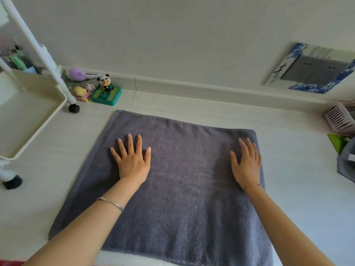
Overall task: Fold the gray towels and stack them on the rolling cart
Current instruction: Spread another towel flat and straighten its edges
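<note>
A gray towel (184, 189) lies spread flat on the pale floor in front of me, roughly square with a doubled left edge. My left hand (132, 160) presses flat on its left part, fingers straight and spread. My right hand (246, 164) presses flat near its right edge, fingers straight. The white rolling cart (38, 120) stands at the left, its cream tray bare where I can see it. More gray cloth (346, 164) shows at the right frame edge.
Small toy figures (105, 89) sit against the skirting board beside the cart's black wheel (74, 108). A pink slatted basket (342, 120) and a green item (338, 141) sit at the far right. A wall socket with a blue patterned frame (315, 72) is behind.
</note>
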A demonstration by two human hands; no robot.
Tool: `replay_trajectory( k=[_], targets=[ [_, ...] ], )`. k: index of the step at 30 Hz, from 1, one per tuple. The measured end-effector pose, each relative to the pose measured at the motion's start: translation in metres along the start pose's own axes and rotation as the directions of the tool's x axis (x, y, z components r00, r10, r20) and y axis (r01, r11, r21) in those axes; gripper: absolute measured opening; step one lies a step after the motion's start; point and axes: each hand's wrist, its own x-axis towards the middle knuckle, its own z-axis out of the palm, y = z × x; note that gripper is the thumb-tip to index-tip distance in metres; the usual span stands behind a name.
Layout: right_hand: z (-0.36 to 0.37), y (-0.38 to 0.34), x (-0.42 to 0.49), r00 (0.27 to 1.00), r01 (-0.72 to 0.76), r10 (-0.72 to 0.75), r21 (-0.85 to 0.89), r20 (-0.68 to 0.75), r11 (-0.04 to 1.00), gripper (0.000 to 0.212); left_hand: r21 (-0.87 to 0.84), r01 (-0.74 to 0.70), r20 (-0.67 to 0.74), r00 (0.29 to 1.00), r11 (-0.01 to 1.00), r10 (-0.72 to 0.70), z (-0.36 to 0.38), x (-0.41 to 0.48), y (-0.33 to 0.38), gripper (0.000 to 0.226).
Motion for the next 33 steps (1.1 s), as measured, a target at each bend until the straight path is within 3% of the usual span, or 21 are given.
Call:
replay_trajectory(
  k=[2, 5, 8, 11, 13, 16, 18, 20, 22, 25, 27, 29, 33],
  targets=[
    [-0.01, 0.013, -0.002, 0.986, -0.161, 0.165, 0.121, -0.018, 0.98, 0.06, -0.045, -0.106, -0.014, 0.994, 0.993, 0.105, -0.001, -0.007, 0.036, 0.06],
    [-0.026, 0.028, 0.004, 0.911, -0.411, 0.4, 0.299, 0.101, 0.861, 0.069, -0.173, -0.336, -0.003, 0.94, 0.926, 0.34, 0.006, -0.024, 0.103, 0.061],
    [-0.042, 0.037, 0.009, 0.868, -0.494, 0.479, 0.343, 0.132, 0.799, 0.071, -0.252, -0.444, 0.03, 0.885, 0.86, 0.466, 0.02, -0.041, 0.157, 0.078],
    [-0.052, 0.038, 0.013, 0.875, -0.481, 0.427, 0.297, 0.229, 0.825, 0.051, -0.275, -0.417, 0.022, 0.898, 0.866, 0.44, 0.035, -0.048, 0.175, 0.091],
    [-0.055, 0.034, 0.014, 0.884, -0.457, 0.362, 0.384, 0.295, 0.803, 0.031, -0.238, -0.433, -0.046, 0.899, 0.869, 0.435, 0.042, -0.05, 0.174, 0.096],
    [-0.055, 0.017, 0.014, 0.927, -0.354, 0.2, 0.557, 0.318, 0.751, 0.015, -0.354, -0.428, -0.151, 0.904, 0.832, 0.4, 0.045, -0.051, 0.17, 0.08],
    [-0.053, 0.004, 0.011, 0.951, -0.199, 0.024, 0.549, 0.309, 0.812, 0.015, -0.442, -0.428, -0.207, 0.904, 0.788, 0.375, 0.044, -0.052, 0.17, 0.064],
    [-0.043, 0.002, 0.01, 0.962, -0.054, -0.063, 0.411, 0.266, 0.91, 0.017, -0.453, -0.45, -0.236, 0.893, 0.77, 0.383, 0.045, -0.054, 0.168, 0.061],
    [-0.038, 0.012, 0.011, 0.979, -0.106, 0.044, 0.316, 0.198, 0.943, 0.031, -0.442, -0.452, -0.233, 0.892, 0.775, 0.387, 0.046, -0.055, 0.168, 0.068],
    [-0.043, 0.029, 0.009, 0.921, -0.349, 0.225, 0.421, 0.318, 0.837, 0.051, -0.394, -0.446, -0.215, 0.895, 0.804, 0.391, 0.047, -0.053, 0.17, 0.072],
    [-0.051, 0.038, 0.006, 0.875, -0.366, 0.217, 0.296, 0.434, 0.882, 0.053, -0.374, -0.444, -0.207, 0.896, 0.814, 0.393, 0.049, -0.053, 0.171, 0.071],
    [-0.057, 0.044, 0.007, 0.882, -0.317, 0.188, 0.248, 0.433, 0.915, 0.046, -0.37, -0.442, -0.221, 0.896, 0.817, 0.385, 0.05, -0.053, 0.172, 0.073],
    [-0.075, 0.024, 0.008, 0.929, -0.261, 0.078, 0.491, 0.361, 0.831, 0.031, -0.449, -0.433, -0.26, 0.9, 0.782, 0.349, 0.047, -0.055, 0.173, 0.065]
  ],
)
